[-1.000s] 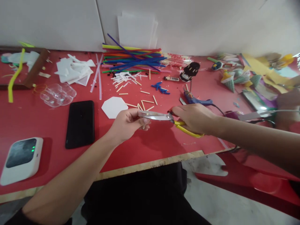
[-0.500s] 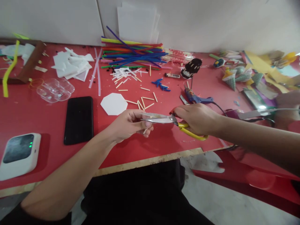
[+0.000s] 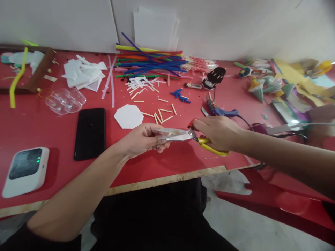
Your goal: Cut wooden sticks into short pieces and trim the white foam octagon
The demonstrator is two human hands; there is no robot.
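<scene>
Yellow-handled scissors [image 3: 192,134] gripped in our right hand [image 3: 217,134], parted blades [image 3: 179,136] pointing left. Our left hand [image 3: 145,140], nearer, pinches a pale stick [image 3: 169,134] between them; we can't tell its long axis.

Left of our left hand [image 3: 138,139] we see a black phone [image 3: 90,134] and, farther out, a white device [image 3: 26,170] with green lights [image 3: 38,158]. Ahead and left of that hand lies a clear plastic tray [image 3: 65,101]. Just beyond our right hand [image 3: 218,134] we find a blue glue gun [image 3: 222,112].
</scene>
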